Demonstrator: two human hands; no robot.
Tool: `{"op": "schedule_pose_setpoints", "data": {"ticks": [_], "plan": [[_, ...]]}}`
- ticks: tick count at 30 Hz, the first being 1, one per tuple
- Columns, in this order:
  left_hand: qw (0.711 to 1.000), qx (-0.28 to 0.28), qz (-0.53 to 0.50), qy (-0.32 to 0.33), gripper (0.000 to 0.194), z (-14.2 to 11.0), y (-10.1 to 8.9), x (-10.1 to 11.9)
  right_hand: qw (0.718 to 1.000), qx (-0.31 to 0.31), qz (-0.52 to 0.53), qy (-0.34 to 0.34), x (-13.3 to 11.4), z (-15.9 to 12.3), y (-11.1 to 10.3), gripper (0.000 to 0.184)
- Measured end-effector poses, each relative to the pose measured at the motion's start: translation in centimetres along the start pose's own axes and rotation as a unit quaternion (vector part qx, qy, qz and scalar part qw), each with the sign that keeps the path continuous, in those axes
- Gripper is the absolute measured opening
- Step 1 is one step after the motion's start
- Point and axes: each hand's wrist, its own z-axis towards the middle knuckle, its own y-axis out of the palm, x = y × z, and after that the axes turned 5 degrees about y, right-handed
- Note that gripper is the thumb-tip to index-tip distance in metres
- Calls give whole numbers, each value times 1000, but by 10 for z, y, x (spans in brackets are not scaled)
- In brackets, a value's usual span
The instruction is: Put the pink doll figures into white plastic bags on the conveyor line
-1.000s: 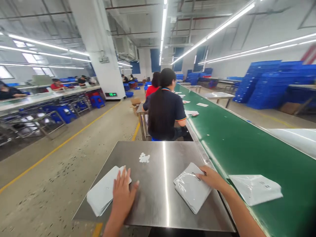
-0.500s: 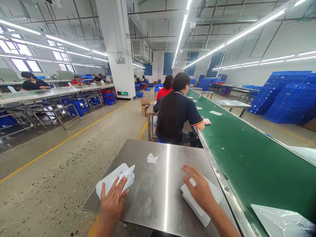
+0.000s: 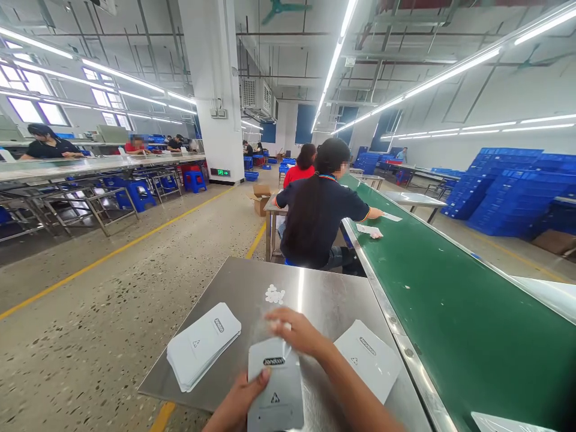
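Note:
My left hand [image 3: 247,396] grips a flat white pouch [image 3: 275,384] by its left edge, thumb on its printed face. The pouch bears a dark logo label and a triangular mark. Over its top edge reaches my right hand [image 3: 297,333], its fingers bent leftward and smeared by motion; a small white spot shows among them, too blurred to name. To the left lies a stack of similar pouches [image 3: 202,345]. More pouches [image 3: 369,360] lie to the right, partly behind my right forearm. A small cluster of round white discs [image 3: 274,294] rests beyond my right hand.
The steel table [image 3: 234,282] meets a green conveyor belt [image 3: 432,300] along its right side. A co-worker [image 3: 319,204] sits just ahead, one arm over the belt. On the belt lie pouches [image 3: 369,230]. Blue crates [image 3: 517,192] stand at far right.
My left hand has left the left stack and now holds a pouch at the table's front. My right hand has moved left from the right stack to the pouch's top. The co-worker's arm reaches farther out.

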Motion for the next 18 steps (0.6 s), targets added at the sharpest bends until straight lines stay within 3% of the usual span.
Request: {"op": "schedule_pose_setpoints", "data": {"ticks": [3,5,9,13,18], "plan": [[995,59,-80,-12,42,10,-5,0,991,52,-106,69,26,32,8,43],[988,91,-121,-4,39,14,-12,-1,982,34,-164,86,40,38,18,46],[972,138,-188,2,34,16,-27,-6,972,10,-228,55,52,7,36,53],[972,131,-194,34,42,18,-35,-8,974,23,-223,29,51,-28,32,54],[977,143,-148,47,48,16,-40,-9,967,151,-201,45,55,-29,22,43]]}}
